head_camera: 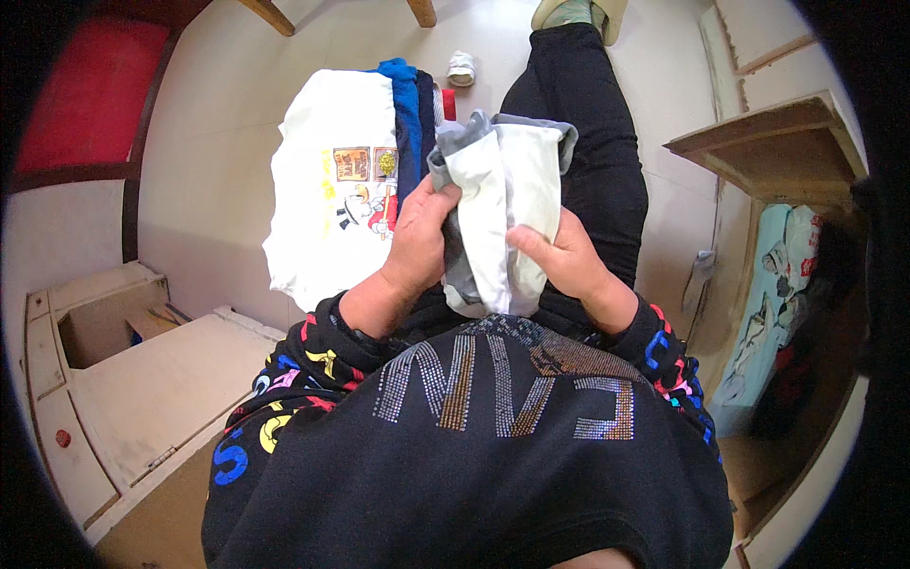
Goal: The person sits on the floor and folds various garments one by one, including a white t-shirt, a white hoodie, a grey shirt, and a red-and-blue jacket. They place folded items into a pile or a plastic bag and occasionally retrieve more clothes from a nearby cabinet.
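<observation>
A white and grey cloth garment (530, 178), folded lengthwise, is held up over my lap between both hands. My left hand (419, 235) grips its left edge, the thumb lying near a grey band. On the other side, my right hand (561, 252) has its thumb across the white front, the fingers behind the fabric. Left of the garment lies a white printed shirt (320, 192) with a cartoon figure. Blue and dark folded clothes (407, 107) show along its right side. A small rolled white cloth (461, 69) lies on the floor beyond.
My leg in black trousers (604, 142) stretches forward on the right. An open wooden cabinet (739, 306) with bags and cloths inside stands at the right, its door (761, 135) swung out. Pale wooden furniture (156, 391) is at the lower left; wooden legs (422, 13) stand at the top.
</observation>
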`<act>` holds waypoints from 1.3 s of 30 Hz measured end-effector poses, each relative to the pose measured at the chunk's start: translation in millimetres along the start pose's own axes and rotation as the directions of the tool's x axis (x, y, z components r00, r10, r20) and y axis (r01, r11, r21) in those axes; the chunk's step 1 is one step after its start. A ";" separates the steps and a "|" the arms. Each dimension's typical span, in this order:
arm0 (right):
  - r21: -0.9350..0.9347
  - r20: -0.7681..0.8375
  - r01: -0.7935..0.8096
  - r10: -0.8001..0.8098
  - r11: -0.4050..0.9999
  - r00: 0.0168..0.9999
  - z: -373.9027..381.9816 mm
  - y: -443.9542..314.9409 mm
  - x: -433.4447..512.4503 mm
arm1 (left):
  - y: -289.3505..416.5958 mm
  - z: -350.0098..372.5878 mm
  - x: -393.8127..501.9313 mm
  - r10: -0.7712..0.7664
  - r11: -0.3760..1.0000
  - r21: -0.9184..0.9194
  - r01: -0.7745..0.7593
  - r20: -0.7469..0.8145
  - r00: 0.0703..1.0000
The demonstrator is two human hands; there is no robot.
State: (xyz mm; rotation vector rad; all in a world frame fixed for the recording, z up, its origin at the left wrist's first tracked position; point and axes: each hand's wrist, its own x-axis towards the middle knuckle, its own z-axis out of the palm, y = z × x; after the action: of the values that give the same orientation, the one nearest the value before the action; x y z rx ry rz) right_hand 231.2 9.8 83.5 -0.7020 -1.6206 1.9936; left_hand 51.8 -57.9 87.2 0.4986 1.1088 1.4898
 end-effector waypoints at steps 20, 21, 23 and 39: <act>-0.347 0.514 0.556 -0.343 0.755 0.786 47.3 -131.1 240.3 | 22.2 -154.6 -147.8 0.121 0.905 -0.260 -0.337 -0.601 0.790; -0.485 0.426 0.492 -0.296 0.723 0.855 58.7 -116.6 255.4 | 12.4 -158.8 -151.6 0.073 0.940 -0.204 -0.272 -0.659 0.748; -0.834 0.277 0.330 -0.182 0.443 0.943 56.4 -92.4 268.7 | -0.1 -170.9 -160.3 -0.003 0.950 -0.246 -0.195 -0.630 0.777; -0.616 0.454 0.279 0.043 0.737 0.890 -5.6 -15.4 76.8 | 175.3 -114.4 16.4 0.288 -0.330 0.856 -0.398 0.492 0.821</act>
State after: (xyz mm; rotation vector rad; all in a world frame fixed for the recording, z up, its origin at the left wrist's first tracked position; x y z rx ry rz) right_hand 177.4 66.5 90.6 -0.3494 -2.6526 1.5006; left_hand -137.4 -65.6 177.9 2.2675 2.1140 0.5351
